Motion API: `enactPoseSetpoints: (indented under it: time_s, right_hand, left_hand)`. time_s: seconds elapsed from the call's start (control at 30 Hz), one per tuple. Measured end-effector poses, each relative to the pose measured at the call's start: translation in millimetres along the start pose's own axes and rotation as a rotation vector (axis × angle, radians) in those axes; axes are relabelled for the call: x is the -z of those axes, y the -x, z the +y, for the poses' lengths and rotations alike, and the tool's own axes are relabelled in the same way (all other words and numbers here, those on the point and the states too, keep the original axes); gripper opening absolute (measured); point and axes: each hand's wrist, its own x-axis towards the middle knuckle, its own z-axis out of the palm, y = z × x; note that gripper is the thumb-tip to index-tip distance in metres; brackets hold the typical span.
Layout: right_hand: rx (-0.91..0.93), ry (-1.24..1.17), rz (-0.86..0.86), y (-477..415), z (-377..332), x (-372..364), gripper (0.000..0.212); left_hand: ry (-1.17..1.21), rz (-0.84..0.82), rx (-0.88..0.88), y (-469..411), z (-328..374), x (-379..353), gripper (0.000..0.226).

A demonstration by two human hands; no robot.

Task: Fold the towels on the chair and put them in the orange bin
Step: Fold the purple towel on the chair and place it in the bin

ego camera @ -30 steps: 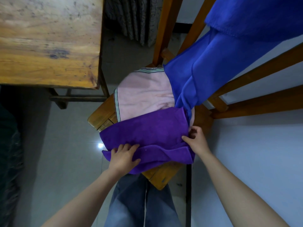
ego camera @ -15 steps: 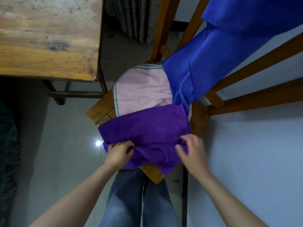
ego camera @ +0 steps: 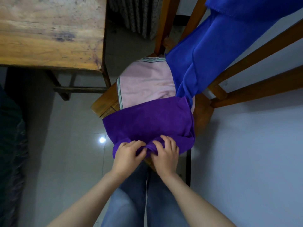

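Head view, left to right: with left hand (ego camera: 127, 154) and right hand (ego camera: 165, 155) both pinching the bunched near hem of the purple towel (ego camera: 147, 122), draped over the front edge of the chair (ego camera: 202, 115) atop the pink towel (ego camera: 146, 84), slide the grips apart toward the corners. Pull taut, fold squarely, avoiding the hanging blue towel (ego camera: 205, 54).

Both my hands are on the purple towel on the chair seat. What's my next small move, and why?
Probably lift the bunched near edge and fold it away from you: your left hand and right hand both pinch the purple fleecy towel there, and it lies spread over the pale pink towel on the wooden chair.
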Motion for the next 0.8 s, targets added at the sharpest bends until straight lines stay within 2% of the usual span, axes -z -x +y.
enactPoseSetpoints:
  time_s: [0.1, 0.2, 0.3, 0.37, 0.47, 0.53, 0.6, 0.67, 0.73, 0.8]
  right_hand:
    - [-0.093, -0.059, 0.050, 2.3, 20.6, 11.6, 0.038]
    - [-0.179, -0.116, 0.004, 11.3, 51.2, 27.4, 0.042]
    - [-0.269, -0.166, -0.128, 13.7, 80.9, 50.8, 0.040]
    - [-0.260, -0.173, -0.196, 10.3, 97.0, 68.3, 0.037]
    - [-0.312, -0.321, -0.260, -2.7, 111.0, 92.0, 0.028]
    - [-0.351, -0.440, -0.340, -13.9, 114.5, 105.8, 0.026]
    - [-0.363, -0.518, -0.429, -25.3, 114.6, 118.2, 0.033]
    - [-0.374, -0.550, -0.509, -34.6, 114.7, 127.6, 0.028]
    - [-0.394, -0.554, -0.614, -41.5, 115.1, 136.9, 0.021]
    - [-0.414, -0.556, -0.775, -45.4, 118.2, 145.1, 0.017]
  left_hand:
    - [-0.124, 0.048, -0.063, 5.0, 8.7, 3.8, 0.027]
    - [-0.222, 0.050, -0.119, 8.7, 1.6, 9.5, 0.027]
    - [-0.407, -0.036, -0.219, 13.7, -9.9, 14.1, 0.023]
    - [-0.517, -0.133, -0.281, 14.8, -18.7, 19.3, 0.015]
    - [-0.606, -0.302, -0.182, 17.1, -38.4, 30.5, 0.037]
    - [-0.654, -0.354, -0.064, 17.4, -52.2, 40.9, 0.038]
    - [-0.590, -0.446, 0.130, 18.6, -61.1, 53.4, 0.025]
    - [-0.493, -0.496, 0.242, 20.3, -73.1, 65.9, 0.014]
    - [-0.127, -0.495, 0.354, 24.0, -80.9, 80.1, 0.007]
    - [0.285, -0.451, 0.492, 30.3, -81.1, 96.2, 0.010]
